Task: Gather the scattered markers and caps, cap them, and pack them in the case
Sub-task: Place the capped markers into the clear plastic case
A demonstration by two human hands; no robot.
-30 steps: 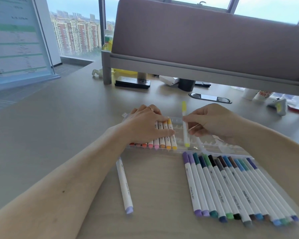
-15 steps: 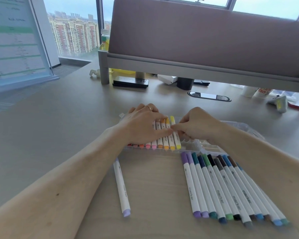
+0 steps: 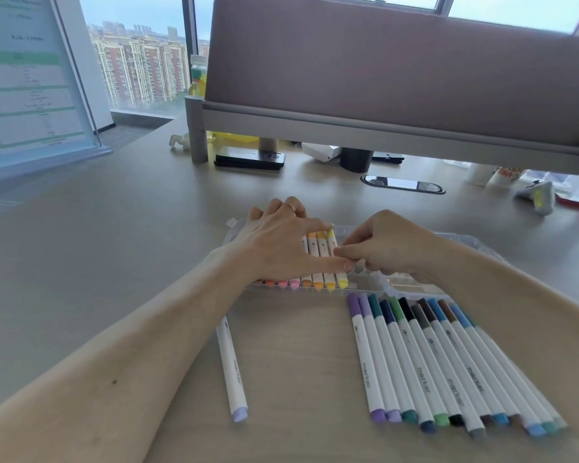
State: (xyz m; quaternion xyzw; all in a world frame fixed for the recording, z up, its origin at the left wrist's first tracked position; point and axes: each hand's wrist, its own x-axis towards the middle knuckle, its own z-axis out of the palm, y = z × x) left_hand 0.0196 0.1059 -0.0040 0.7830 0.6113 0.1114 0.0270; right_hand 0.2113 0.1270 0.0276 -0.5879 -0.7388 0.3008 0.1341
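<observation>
While the row of capped markers [image 3: 448, 369] lies nearest at right, long axes near-to-far and slightly fanned, a single lilac marker [image 3: 231, 369] lies near left beside the left forearm. Just beyond, the clear case [image 3: 368, 289] holds warm colours in its left slots. The yellow marker [image 3: 336, 259] is rightmost, with free slots to its right. Left hand [image 3: 281, 245]: flat, fingers straight, pressing the packed markers. Right hand [image 3: 381, 248]: fingers curled at the yellow barrel; pinch or push, cannot tell. Judgement: the right hand is nearer the row, which already roughly matches the slot axis.
</observation>
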